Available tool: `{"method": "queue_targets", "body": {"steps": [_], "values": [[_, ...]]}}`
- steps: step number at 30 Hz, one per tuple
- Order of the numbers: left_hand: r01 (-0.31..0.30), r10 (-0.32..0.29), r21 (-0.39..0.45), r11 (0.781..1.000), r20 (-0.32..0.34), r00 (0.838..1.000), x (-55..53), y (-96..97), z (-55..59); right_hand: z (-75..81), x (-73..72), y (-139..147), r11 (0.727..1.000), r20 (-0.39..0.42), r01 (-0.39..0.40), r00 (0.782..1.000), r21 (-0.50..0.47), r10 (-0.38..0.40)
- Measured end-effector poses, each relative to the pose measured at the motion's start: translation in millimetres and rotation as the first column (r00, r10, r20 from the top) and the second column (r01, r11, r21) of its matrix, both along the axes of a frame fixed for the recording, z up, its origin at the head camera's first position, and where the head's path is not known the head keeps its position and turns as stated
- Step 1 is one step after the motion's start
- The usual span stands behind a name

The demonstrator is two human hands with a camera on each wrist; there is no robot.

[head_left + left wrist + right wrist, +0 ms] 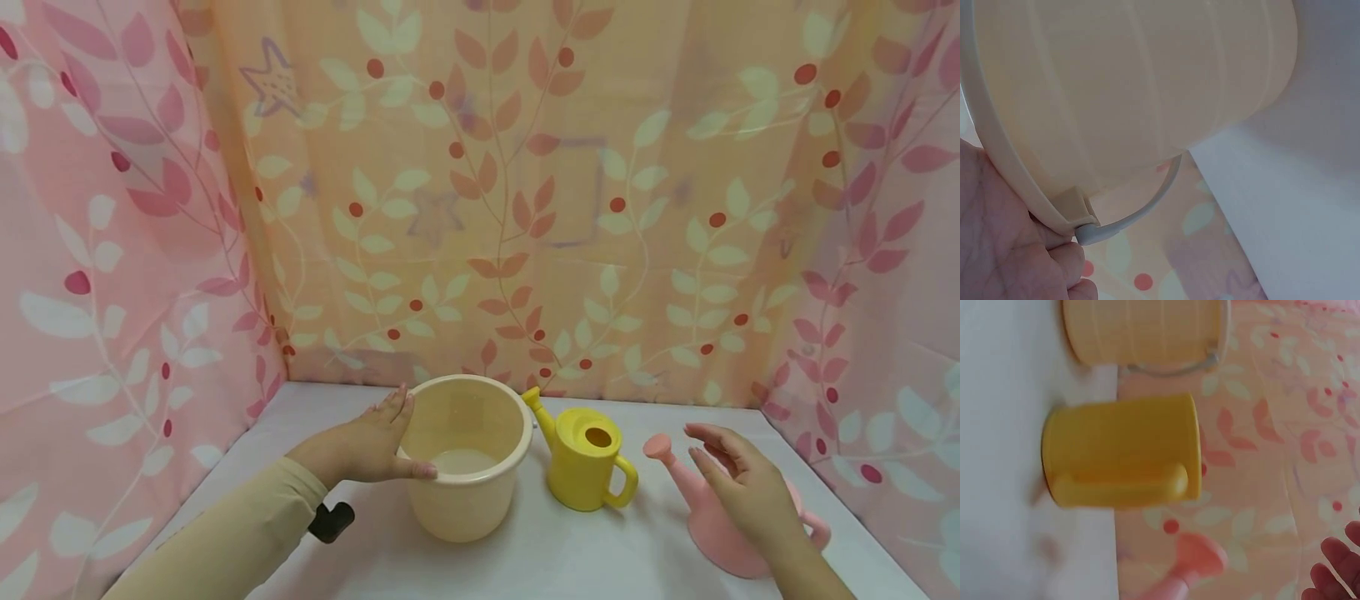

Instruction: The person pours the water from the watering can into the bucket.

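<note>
A cream plastic bucket (463, 504) stands upright on the table. My left hand (367, 442) rests against its left rim, the fingers extended along the edge and the thumb lying over the front rim. In the left wrist view the palm (997, 231) touches the bucket (1141, 81) near the joint of its grey handle (1147, 209). My right hand (750, 487) hovers over a pink watering can (720, 533), fingers loosely bent and holding nothing. It covers much of that can's top. Between the bucket and the pink can is a yellow watering can (577, 471), its spout towards the bucket.
A black object (332, 522) shows beneath my left wrist. The white table (600, 554) is enclosed at the back and both sides by leaf-patterned cloth (495, 208). The yellow can's handle faces the pink can's spout (658, 447).
</note>
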State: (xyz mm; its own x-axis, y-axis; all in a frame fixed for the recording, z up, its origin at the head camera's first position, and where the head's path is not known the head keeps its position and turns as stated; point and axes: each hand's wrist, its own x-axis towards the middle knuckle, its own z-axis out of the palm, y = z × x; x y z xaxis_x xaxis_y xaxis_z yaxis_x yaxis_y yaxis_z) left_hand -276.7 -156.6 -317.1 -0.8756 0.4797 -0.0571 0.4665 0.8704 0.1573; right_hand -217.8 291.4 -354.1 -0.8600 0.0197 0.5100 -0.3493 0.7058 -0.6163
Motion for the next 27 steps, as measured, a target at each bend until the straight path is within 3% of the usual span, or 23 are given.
{"method": "queue_targets", "body": {"steps": [4,12,16,21,27], "values": [[-0.001,0.001,0.002,1.0,-0.005,1.0,-0.6,0.3,-1.2,4.5,2.3,24.7,0.999,-0.016,0.043,0.999,0.033,-0.042],[-0.006,0.006,0.013,1.0,-0.002,1.0,-1.2,1.6,-0.2,3.3,7.7,72.0,0.99,0.134,0.131,0.982,0.042,-0.136],[-0.018,0.018,-0.005,1.0,0.002,1.0,-1.8,0.6,-2.2,-0.1,10.4,88.2,0.99,0.173,0.139,0.974,0.037,-0.143],[-0.013,0.013,-0.007,1.0,0.005,1.0,-1.2,0.8,-1.7,-7.1,14.4,100.4,0.988,0.107,0.151,0.982,0.036,-0.154],[-0.002,0.002,0.003,1.0,-0.002,1.0,-2.1,1.8,0.1,-16.4,17.0,110.5,0.981,0.14,0.192,0.971,0.034,-0.195]]}}
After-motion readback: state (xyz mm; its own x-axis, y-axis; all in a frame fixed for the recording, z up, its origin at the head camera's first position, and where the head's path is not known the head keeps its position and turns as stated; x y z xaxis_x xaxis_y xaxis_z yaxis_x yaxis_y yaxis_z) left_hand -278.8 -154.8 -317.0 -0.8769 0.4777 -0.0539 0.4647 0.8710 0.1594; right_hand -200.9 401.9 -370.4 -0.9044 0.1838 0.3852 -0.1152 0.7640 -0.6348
